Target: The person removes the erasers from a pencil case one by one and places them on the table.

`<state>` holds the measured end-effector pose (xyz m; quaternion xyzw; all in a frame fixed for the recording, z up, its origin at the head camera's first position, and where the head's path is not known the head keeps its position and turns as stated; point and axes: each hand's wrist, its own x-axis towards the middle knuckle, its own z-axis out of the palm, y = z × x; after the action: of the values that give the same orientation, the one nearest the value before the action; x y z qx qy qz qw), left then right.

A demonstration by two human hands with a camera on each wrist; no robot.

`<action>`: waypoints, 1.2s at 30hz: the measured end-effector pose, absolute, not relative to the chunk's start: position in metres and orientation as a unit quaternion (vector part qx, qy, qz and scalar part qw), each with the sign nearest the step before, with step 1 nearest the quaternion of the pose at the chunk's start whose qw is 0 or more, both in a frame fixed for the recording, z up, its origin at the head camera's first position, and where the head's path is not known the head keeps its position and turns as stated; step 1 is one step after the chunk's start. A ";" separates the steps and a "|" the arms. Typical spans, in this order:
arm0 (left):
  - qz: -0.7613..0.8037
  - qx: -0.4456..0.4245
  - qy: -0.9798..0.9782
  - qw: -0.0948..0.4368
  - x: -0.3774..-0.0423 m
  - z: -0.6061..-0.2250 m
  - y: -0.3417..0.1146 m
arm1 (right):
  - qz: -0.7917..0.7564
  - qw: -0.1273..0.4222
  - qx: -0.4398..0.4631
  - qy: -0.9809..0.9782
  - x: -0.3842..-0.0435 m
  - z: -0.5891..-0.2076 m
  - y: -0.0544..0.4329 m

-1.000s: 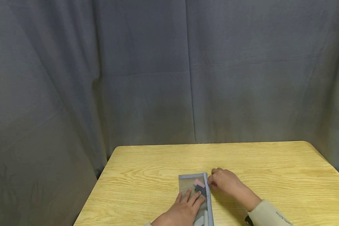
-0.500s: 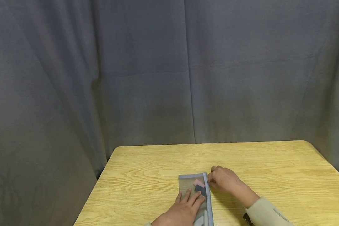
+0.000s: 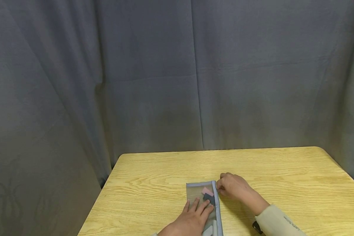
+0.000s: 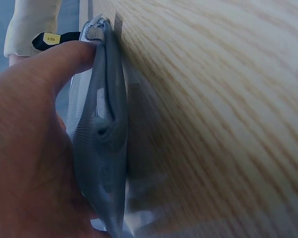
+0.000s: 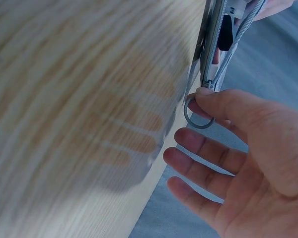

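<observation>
A see-through zip pouch point(image 3: 194, 190) with grey-blue edging lies on the wooden table. Through it show a pink piece point(image 3: 207, 191), a dark piece point(image 3: 209, 198) and a pale item point(image 3: 209, 229). My left hand point(image 3: 191, 219) lies on the pouch with fingers spread; in the left wrist view its thumb point(image 4: 72, 59) rests against the pouch's side. Near the far right corner, my right hand point(image 3: 233, 186) pinches the zipper's ring pull point(image 5: 197, 127) between thumb and index finger, the other fingers held loose. Beyond the slider, the zipper tracks point(image 5: 238, 39) stand apart, showing a black item point(image 5: 226, 33) inside.
The wooden table point(image 3: 147, 183) has rounded far corners. Grey curtains point(image 3: 153, 82) hang behind it and along both sides. A dark band point(image 3: 257, 226) sits at the right sleeve point(image 3: 277, 221).
My right hand has shifted slightly toward the table's far edge, along the pouch's right side. The left hand and pouch stay practically where they were.
</observation>
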<state>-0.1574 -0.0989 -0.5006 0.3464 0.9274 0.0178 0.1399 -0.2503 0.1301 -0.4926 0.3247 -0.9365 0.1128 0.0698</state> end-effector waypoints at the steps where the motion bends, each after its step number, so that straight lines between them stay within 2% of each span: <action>1: 0.018 0.345 0.928 0.140 -0.157 -0.501 -0.099 | 0.114 0.068 0.323 -0.937 -0.250 -0.493 0.130; 8: 0.018 0.344 0.928 0.143 -0.157 -0.500 -0.099 | 0.113 0.057 0.315 -0.940 -0.252 -0.492 0.130; 26: 0.025 0.341 0.927 0.156 -0.157 -0.499 -0.098 | 0.104 0.083 0.313 -0.940 -0.259 -0.495 0.129; 36: 0.032 0.333 0.928 0.164 -0.157 -0.497 -0.098 | 0.115 0.057 0.287 -0.949 -0.262 -0.496 0.128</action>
<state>-0.1569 -0.0979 -0.4968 0.3329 0.9281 0.0317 0.1639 -0.2617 0.1280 -0.4963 0.2872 -0.9492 0.1153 0.0573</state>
